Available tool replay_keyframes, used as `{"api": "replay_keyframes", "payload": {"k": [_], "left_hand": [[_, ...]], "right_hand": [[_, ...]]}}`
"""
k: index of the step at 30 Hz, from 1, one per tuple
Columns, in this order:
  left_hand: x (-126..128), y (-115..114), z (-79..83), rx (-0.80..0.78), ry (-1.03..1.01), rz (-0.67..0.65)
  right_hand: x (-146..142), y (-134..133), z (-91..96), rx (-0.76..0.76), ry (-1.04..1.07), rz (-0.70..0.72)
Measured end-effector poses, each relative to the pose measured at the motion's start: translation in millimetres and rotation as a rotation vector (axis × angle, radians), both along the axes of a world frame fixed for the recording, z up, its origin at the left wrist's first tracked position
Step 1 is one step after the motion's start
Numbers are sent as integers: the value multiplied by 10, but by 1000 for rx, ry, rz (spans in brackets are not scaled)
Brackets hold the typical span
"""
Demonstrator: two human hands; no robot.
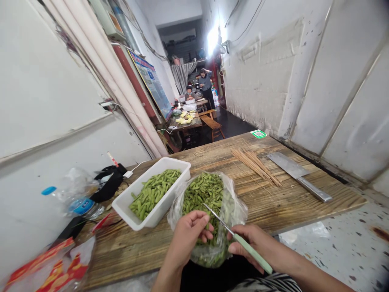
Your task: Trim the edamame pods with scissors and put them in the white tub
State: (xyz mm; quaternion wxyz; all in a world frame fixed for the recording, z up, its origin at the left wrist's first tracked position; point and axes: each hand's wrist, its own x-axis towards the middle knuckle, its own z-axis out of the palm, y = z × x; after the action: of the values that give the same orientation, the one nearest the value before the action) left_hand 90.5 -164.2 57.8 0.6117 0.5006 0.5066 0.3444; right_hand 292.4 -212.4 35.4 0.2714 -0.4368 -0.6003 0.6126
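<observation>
My right hand [253, 245] grips a pair of scissors [247, 249] with pale green handles, its metal blades pointing up and left over the pods. Just left of the blade tips, my left hand [193, 229] has thumb and fingers pinched together on a green edamame pod [208, 225], mostly covered by the fingers. Both hands are above a clear plastic bag [234, 198] full of edamame [203, 188] at the table's near edge. A white plastic tub [120, 207] beside the bag, on its left, holds more edamame pods [156, 188].
On the wooden table [212, 156] lie thin wooden skewers [257, 166] and a cleaver [299, 174] at right. A water bottle [82, 205], a black bag [112, 184] and red-printed packaging [60, 267] crowd the left. Two people [206, 86] are at the far tables.
</observation>
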Motion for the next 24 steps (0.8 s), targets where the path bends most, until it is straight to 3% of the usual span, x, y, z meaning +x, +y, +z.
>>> {"api": "replay_keyframes", "payload": {"k": [3, 6, 10, 14, 24], "left_hand": [[-8, 19, -18, 43, 5, 21], [-15, 35, -29, 91, -60, 168], [17, 43, 2, -33, -261, 267], [56, 41, 18, -59, -348, 377], [80, 9, -6, -42, -376, 362]], "right_hand": [[-5, 12, -56, -45, 41, -24], [5, 13, -90, -58, 100, -6], [23, -7, -53, -28, 107, 34], [35, -32, 14, -9, 66, 55], [13, -30, 19, -1, 81, 63]]}}
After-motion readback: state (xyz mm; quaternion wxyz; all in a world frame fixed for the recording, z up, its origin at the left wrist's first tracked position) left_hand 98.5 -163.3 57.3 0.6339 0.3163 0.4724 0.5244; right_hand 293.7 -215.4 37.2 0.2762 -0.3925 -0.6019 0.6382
